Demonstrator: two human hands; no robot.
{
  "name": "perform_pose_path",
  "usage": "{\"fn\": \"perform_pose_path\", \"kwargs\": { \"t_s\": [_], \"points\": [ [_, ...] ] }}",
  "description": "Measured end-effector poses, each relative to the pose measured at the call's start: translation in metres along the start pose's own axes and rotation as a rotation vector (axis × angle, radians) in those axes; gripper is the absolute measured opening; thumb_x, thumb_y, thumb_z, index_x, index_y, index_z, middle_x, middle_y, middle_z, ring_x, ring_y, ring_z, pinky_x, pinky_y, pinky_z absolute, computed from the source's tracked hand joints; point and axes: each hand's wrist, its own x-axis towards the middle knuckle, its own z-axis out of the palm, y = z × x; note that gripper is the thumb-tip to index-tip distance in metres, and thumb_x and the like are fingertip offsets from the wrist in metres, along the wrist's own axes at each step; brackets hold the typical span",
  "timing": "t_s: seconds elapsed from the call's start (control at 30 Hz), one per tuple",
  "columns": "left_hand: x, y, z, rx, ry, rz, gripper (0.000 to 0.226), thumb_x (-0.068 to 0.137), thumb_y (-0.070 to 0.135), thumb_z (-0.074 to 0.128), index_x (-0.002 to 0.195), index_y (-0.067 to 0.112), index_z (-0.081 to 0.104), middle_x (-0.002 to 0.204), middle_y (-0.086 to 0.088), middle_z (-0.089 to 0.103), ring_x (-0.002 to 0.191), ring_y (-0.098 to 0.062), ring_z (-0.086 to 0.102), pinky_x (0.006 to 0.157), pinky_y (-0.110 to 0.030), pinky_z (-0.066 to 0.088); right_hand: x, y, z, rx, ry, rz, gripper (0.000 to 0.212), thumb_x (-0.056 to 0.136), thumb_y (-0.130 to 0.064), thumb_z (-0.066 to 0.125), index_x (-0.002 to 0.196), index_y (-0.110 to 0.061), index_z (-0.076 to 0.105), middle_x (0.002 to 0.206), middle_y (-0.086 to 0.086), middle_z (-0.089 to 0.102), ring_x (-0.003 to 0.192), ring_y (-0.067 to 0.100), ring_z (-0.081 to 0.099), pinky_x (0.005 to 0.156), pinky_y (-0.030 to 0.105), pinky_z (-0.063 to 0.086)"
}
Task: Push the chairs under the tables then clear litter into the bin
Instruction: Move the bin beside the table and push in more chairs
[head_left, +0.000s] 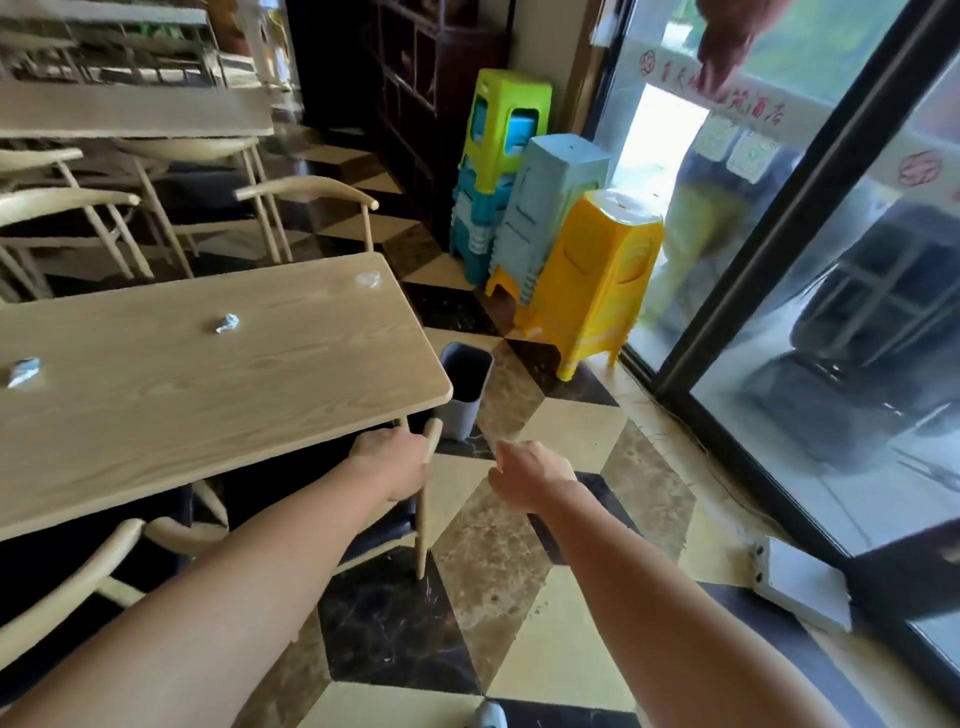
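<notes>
While the left hand (392, 460) wraps its fingers round the curved back rail of a chair (422, 519), that chair sits mostly under the near table (208, 384), with its dark seat tucked below the top and one pale leg standing on the floor just outside the table's edge; the right hand (524, 473) hangs in the air beside it, curled loosely into a soft fist with nothing in it, a little apart from the chair; three bits of crumpled litter lie on the tabletop, one paper ball (227, 322) near the middle, one scrunched paper (23, 371) by the left edge, and one clear wrapper (369, 279) near the far corner; a grey bin (464, 389) stands on the checked floor just past the table's corner, open at the top; behind it, stacks of plastic stools (587, 275) in green, blue and yellow stand by the glass door (810, 291); more chairs (306, 208) and another table (130, 111) sit farther back.
</notes>
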Motion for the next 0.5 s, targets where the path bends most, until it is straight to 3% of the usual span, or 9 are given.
{"fn": "perform_pose_path", "kwargs": {
  "t_s": [0.07, 0.2, 0.27, 0.37, 0.5],
  "points": [
    [0.026, 0.036, -0.011, 0.018, 0.015, 0.051, 0.018, 0.099, 0.029, 0.042, 0.105, 0.017, 0.054, 0.113, -0.008, 0.062, 0.103, -0.033, 0.060, 0.079, -0.039, 0.047, 0.003, 0.042, -0.012, 0.017, 0.023, 0.035, 0.022, 0.099, -0.033, 0.047, 0.112, -0.017, 0.056, 0.112, 0.010, 0.063, 0.095, 0.031, 0.061, 0.066, 0.034, 0.041],
    [0.065, 0.098, -0.024, 0.013, 0.010, 0.131, 0.020, 0.102, 0.036, 0.039, 0.092, 0.019, 0.044, 0.107, -0.008, 0.060, 0.091, -0.031, 0.058, 0.077, -0.041, 0.049, 0.013, 0.117, -0.025, 0.030, 0.041, 0.095, 0.026, 0.100, -0.034, 0.048, 0.117, -0.016, 0.056, 0.116, 0.010, 0.063, 0.101, 0.033, 0.062, 0.072, 0.036, 0.047],
    [0.080, 0.119, -0.028, 0.018, 0.029, 0.150, 0.021, 0.103, 0.036, 0.038, 0.100, 0.017, 0.047, 0.112, -0.010, 0.059, 0.098, -0.033, 0.060, 0.074, -0.039, 0.047, 0.022, 0.144, -0.027, 0.019, 0.047, 0.126, 0.027, 0.100, -0.035, 0.047, 0.118, -0.016, 0.055, 0.117, 0.011, 0.063, 0.100, 0.032, 0.063, 0.075, 0.038, 0.052],
    [0.106, 0.136, -0.033, 0.035, 0.058, 0.160, 0.028, 0.104, 0.036, 0.037, 0.116, 0.013, 0.051, 0.118, -0.012, 0.059, 0.105, -0.034, 0.060, 0.071, -0.037, 0.041, 0.042, 0.171, -0.030, 0.009, 0.047, 0.136, 0.028, 0.100, -0.035, 0.048, 0.120, -0.015, 0.052, 0.117, 0.012, 0.062, 0.100, 0.032, 0.063, 0.070, 0.036, 0.049],
    [0.159, 0.137, -0.041, 0.040, 0.051, 0.150, 0.031, 0.105, 0.037, 0.037, 0.117, 0.013, 0.051, 0.117, -0.013, 0.060, 0.104, -0.034, 0.061, 0.072, -0.038, 0.043, 0.087, 0.192, -0.038, 0.009, 0.057, 0.097, 0.029, 0.101, -0.036, 0.048, 0.120, -0.014, 0.052, 0.116, 0.012, 0.062, 0.099, 0.032, 0.063, 0.068, 0.036, 0.047]
  ]
}}
